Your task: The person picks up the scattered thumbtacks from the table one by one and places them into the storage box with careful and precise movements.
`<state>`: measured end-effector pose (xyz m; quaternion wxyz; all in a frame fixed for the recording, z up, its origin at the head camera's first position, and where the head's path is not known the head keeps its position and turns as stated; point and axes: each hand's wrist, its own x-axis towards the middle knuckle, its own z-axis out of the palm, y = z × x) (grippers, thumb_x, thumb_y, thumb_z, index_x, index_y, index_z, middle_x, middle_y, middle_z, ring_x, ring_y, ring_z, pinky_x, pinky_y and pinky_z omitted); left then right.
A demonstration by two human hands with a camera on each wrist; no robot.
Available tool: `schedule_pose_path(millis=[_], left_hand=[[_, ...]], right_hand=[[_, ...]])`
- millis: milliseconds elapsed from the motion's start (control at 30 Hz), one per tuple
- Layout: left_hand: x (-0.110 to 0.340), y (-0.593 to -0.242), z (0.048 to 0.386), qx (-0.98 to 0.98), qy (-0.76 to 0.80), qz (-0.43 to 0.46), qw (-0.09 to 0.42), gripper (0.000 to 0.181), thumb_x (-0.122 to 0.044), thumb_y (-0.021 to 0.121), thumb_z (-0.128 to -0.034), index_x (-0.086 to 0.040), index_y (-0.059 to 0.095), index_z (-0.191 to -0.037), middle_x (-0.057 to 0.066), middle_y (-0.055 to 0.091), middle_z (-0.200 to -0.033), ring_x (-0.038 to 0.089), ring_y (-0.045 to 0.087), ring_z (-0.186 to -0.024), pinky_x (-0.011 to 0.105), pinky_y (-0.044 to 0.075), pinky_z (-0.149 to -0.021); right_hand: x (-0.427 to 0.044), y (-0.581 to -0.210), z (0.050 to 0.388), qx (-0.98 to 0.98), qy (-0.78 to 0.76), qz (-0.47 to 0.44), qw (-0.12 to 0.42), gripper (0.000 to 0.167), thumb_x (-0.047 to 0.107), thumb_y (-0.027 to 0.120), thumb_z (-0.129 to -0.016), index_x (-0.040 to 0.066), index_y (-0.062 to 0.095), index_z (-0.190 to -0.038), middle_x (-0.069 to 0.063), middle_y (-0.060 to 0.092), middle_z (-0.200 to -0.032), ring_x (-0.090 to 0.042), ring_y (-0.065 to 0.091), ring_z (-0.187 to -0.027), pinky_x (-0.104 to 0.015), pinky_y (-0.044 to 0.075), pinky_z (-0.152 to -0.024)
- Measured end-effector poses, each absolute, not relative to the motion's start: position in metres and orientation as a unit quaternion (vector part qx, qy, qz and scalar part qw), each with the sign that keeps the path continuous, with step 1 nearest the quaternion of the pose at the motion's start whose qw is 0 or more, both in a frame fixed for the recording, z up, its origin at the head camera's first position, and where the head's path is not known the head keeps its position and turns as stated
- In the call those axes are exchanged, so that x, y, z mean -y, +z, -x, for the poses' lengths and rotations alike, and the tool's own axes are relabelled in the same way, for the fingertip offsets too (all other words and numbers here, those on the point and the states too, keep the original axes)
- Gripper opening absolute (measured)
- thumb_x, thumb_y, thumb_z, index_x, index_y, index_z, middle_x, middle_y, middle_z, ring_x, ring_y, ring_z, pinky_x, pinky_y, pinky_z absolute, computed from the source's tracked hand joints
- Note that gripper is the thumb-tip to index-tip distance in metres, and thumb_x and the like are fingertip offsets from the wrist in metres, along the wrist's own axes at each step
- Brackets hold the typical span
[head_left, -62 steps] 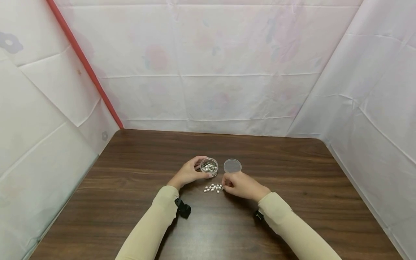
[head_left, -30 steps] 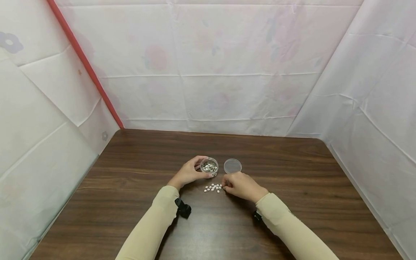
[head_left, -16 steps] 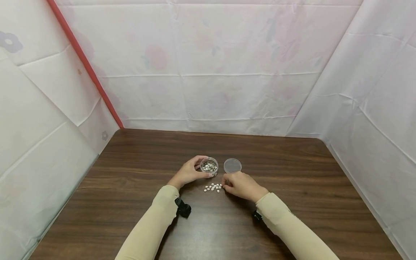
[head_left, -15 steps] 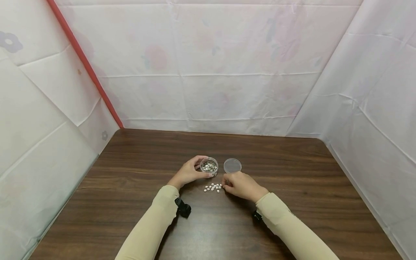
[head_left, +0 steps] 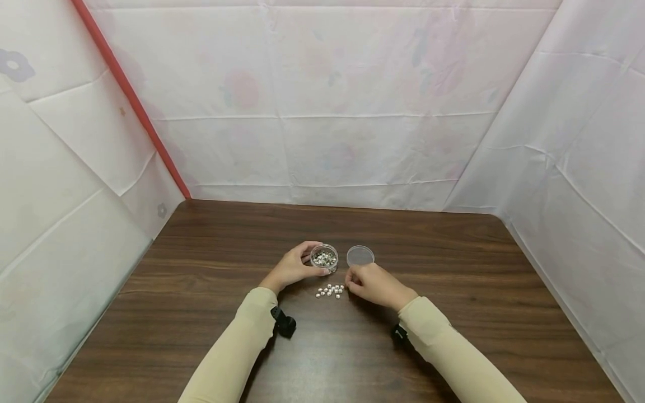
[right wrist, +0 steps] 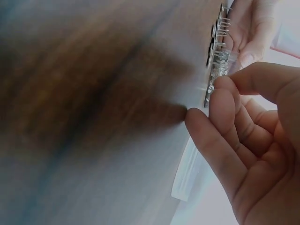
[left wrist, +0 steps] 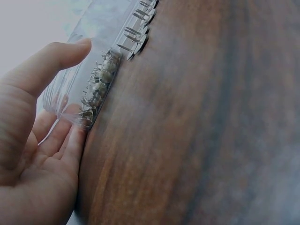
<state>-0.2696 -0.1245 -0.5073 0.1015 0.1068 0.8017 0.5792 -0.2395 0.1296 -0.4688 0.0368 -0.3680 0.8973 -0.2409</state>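
Head view: soft, even light; pale glare on my table [head_left: 322, 358] midway between its left and right edges, dim shadows alongside my sleeves [head_left: 233, 347]. Wrist views hazy, table surface blurred, whites washed out. Dark smudgy patch by my right hand [right wrist: 265, 161], out of focus.

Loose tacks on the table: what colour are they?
The loose tacks are silver, clearest in the left wrist view.

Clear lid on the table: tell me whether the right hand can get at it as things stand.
Probably yes: the right hand is just on the near side of the clear lid, with nothing visible lying on it. The left hand is at the tub. Whether the right fingertips hold anything is hidden.
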Motion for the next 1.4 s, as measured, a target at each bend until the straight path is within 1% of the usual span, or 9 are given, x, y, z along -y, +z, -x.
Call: schedule_pose_path(millis=[167, 267, 567, 733, 867, 1033, 1200, 1267, 1400], left_hand=[[0.125, -0.507, 0.269, -0.799, 0.582, -0.107, 0.107, 0.073, -0.029, 0.092, -0.0741, -0.023, 0.057, -0.138, 0.002, 0.056, -0.135, 0.025, 0.052, -0.129, 0.044, 0.045, -0.106], [0.124, -0.506, 0.268, -0.798, 0.583, -0.108, 0.107, 0.073, -0.029, 0.092, -0.0741, -0.024, 0.057, -0.138, 0.002, 0.055, -0.137, 0.025, 0.051, -0.13, 0.045, 0.045, -0.107], [0.125, -0.506, 0.266, -0.802, 0.578, -0.106, 0.109, 0.071, -0.027, 0.091, -0.0763, -0.025, 0.057, -0.138, 0.001, 0.053, -0.138, 0.026, 0.049, -0.132, 0.046, 0.043, -0.108], [0.125, -0.506, 0.267, -0.797, 0.584, -0.109, 0.111, 0.07, -0.029, 0.091, -0.0764, -0.025, 0.057, -0.138, 0.002, 0.054, -0.137, 0.026, 0.051, -0.13, 0.047, 0.045, -0.106], [0.125, -0.506, 0.266, -0.798, 0.581, -0.108, 0.113, 0.072, -0.033, 0.091, -0.0761, -0.026, 0.056, -0.139, 0.003, 0.051, -0.142, 0.027, 0.048, -0.134, 0.048, 0.042, -0.108], [0.126, -0.504, 0.265, -0.805, 0.572, -0.105, 0.118, 0.074, -0.038, 0.09, -0.0752, -0.029, 0.055, -0.14, 0.003, 0.047, -0.147, 0.03, 0.043, -0.138, 0.05, 0.04, -0.11], [0.126, -0.505, 0.265, -0.807, 0.569, -0.101, 0.121, 0.075, -0.037, 0.09, -0.076, -0.028, 0.053, -0.141, 0.003, 0.046, -0.148, 0.03, 0.042, -0.138, 0.049, 0.04, -0.11], [0.126, -0.505, 0.264, -0.809, 0.566, -0.101, 0.123, 0.076, -0.036, 0.089, -0.0772, -0.027, 0.052, -0.142, 0.003, 0.046, -0.149, 0.03, 0.042, -0.139, 0.048, 0.04, -0.111], [0.125, -0.504, 0.263, -0.807, 0.567, -0.101, 0.126, 0.075, -0.034, 0.089, -0.0785, -0.026, 0.052, -0.143, 0.004, 0.044, -0.15, 0.029, 0.041, -0.139, 0.049, 0.04, -0.111]], right_hand=[[-0.128, -0.467, 0.245, -0.898, -0.252, 0.36, 0.04, 0.008, 0.007, 0.065, -0.093, 0.014, 0.065, -0.089, 0.012, 0.058, -0.071, -0.001, 0.051, -0.061, -0.023, 0.048, -0.057], [-0.126, -0.465, 0.249, -0.899, -0.253, 0.357, 0.04, 0.006, 0.008, 0.064, -0.095, 0.013, 0.066, -0.092, 0.011, 0.059, -0.074, -0.002, 0.051, -0.062, -0.023, 0.049, -0.058], [-0.117, -0.455, 0.26, -0.899, -0.249, 0.361, -0.004, 0.004, 0.01, 0.064, -0.097, 0.011, 0.066, -0.094, 0.009, 0.059, -0.076, -0.004, 0.052, -0.066, -0.023, 0.049, -0.061], [-0.109, -0.45, 0.265, -0.902, -0.268, 0.339, 0.008, 0.004, 0.011, 0.062, -0.099, 0.011, 0.065, -0.101, 0.006, 0.066, -0.081, -0.003, 0.057, -0.067, -0.023, 0.051, -0.061], [-0.102, -0.448, 0.269, -0.906, -0.27, 0.326, 0.015, 0.005, 0.012, 0.061, -0.1, 0.012, 0.065, -0.102, 0.006, 0.068, -0.085, -0.003, 0.057, -0.066, -0.024, 0.051, -0.06], [-0.093, -0.447, 0.275, -0.916, -0.248, 0.313, 0.022, 0.008, 0.018, 0.06, -0.101, 0.014, 0.067, -0.105, 0.009, 0.063, -0.079, -0.005, 0.052, -0.057, -0.024, 0.046, -0.053], [-0.086, -0.449, 0.281, -0.922, -0.235, 0.306, 0.029, 0.011, 0.022, 0.059, -0.102, 0.016, 0.067, -0.106, 0.01, 0.059, -0.072, -0.007, 0.046, -0.051, -0.024, 0.041, -0.047], [-0.084, -0.451, 0.283, -0.922, -0.234, 0.307, 0.027, 0.011, 0.022, 0.058, -0.102, 0.016, 0.067, -0.105, 0.01, 0.058, -0.07, -0.007, 0.046, -0.05, -0.025, 0.041, -0.046], [-0.08, -0.454, 0.288, -0.922, -0.236, 0.306, 0.03, 0.012, 0.024, 0.058, -0.102, 0.017, 0.067, -0.104, 0.011, 0.06, -0.072, -0.007, 0.049, -0.051, -0.026, 0.044, -0.048]])
